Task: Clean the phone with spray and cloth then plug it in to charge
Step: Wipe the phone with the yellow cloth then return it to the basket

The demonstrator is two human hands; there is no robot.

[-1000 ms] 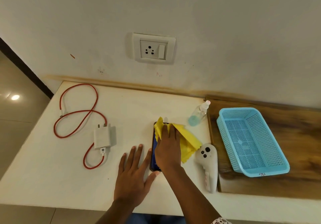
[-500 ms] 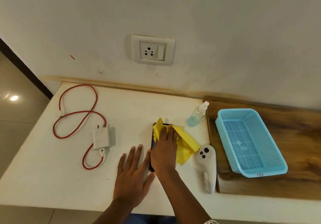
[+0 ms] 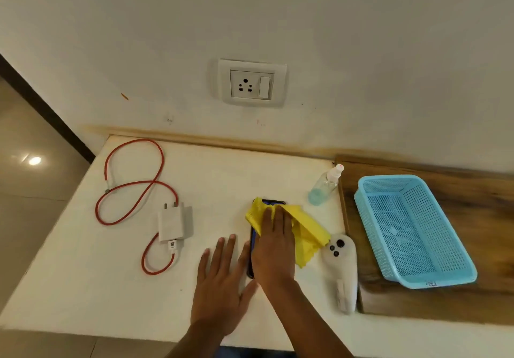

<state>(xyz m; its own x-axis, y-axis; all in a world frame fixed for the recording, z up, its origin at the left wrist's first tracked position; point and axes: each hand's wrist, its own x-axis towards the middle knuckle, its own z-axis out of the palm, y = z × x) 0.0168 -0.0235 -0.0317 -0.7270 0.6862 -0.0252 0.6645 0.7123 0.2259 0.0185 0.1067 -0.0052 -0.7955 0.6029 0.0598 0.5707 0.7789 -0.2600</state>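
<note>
A dark phone (image 3: 252, 239) lies flat on the white table (image 3: 83, 260), mostly hidden. My right hand (image 3: 274, 246) presses a yellow cloth (image 3: 306, 231) flat onto the phone's screen with straight fingers. My left hand (image 3: 222, 282) lies flat on the table, its thumb side against the phone's left edge. A small clear spray bottle (image 3: 324, 186) with bluish liquid lies just beyond the cloth. A white charger plug (image 3: 172, 222) with a red cable (image 3: 130, 185) rests to the left. The wall socket (image 3: 251, 83) sits above the table.
A white phone case (image 3: 343, 263) lies right of the cloth at the table's edge. A blue perforated basket (image 3: 411, 229) stands on a wooden board (image 3: 486, 288) at the right. The table's left edge drops to a tiled floor.
My right hand slid the cloth toward me along the phone, then back a little toward the wall. My left hand stayed flat beside the phone.
</note>
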